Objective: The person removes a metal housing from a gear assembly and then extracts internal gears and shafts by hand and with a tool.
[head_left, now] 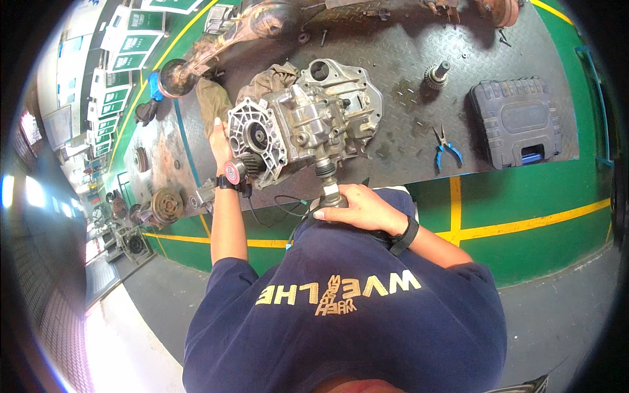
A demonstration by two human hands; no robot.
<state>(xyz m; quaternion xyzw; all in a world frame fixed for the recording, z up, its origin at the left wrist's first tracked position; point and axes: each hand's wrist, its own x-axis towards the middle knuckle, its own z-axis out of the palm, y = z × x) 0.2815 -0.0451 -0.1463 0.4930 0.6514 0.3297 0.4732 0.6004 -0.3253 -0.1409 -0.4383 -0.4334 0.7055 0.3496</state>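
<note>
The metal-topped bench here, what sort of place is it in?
Probably a vehicle repair workshop: a gearbox housing sits on the steel bench, with pliers, a grey tool case and yellow floor lines.

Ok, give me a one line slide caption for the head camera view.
Left hand steadies a metal gearbox housing on a checker-plate bench while the right hand grips its protruding shaft.

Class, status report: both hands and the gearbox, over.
Left hand on gearbox end cover. Right hand closed round its shaft. Pliers and tool case lie apart.
</note>
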